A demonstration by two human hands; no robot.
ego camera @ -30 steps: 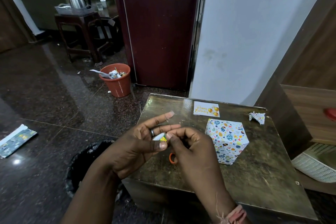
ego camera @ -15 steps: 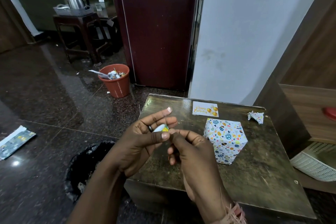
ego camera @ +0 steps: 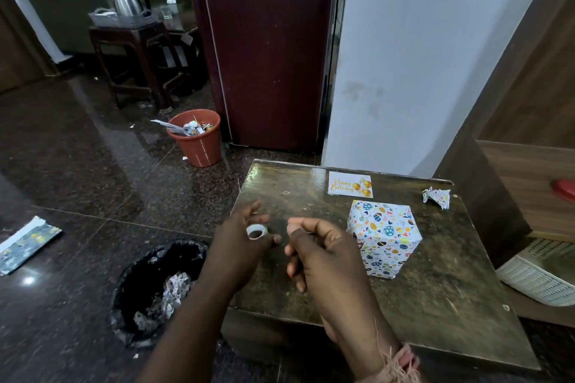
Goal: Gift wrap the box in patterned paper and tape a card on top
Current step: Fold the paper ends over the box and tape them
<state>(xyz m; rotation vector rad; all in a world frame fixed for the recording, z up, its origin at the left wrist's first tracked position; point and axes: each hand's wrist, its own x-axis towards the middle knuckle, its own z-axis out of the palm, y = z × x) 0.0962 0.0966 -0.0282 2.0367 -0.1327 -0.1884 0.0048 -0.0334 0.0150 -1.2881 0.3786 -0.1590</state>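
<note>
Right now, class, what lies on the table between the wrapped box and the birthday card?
In the head view, nothing: only a narrow strip of bare table separates the wrapped box from the birthday card behind it. They do not touch.

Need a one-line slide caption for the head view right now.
Left hand holds a tape roll, right hand pinched beside it; wrapped box and card wait apart on the table.

Left hand (ego camera: 239, 246) fingers curled, gripping small white tape roll (ego camera: 257, 231). Right hand (ego camera: 323, 250) just beside it, thumb and forefinger pinched together, remaining fingers curled.
</note>
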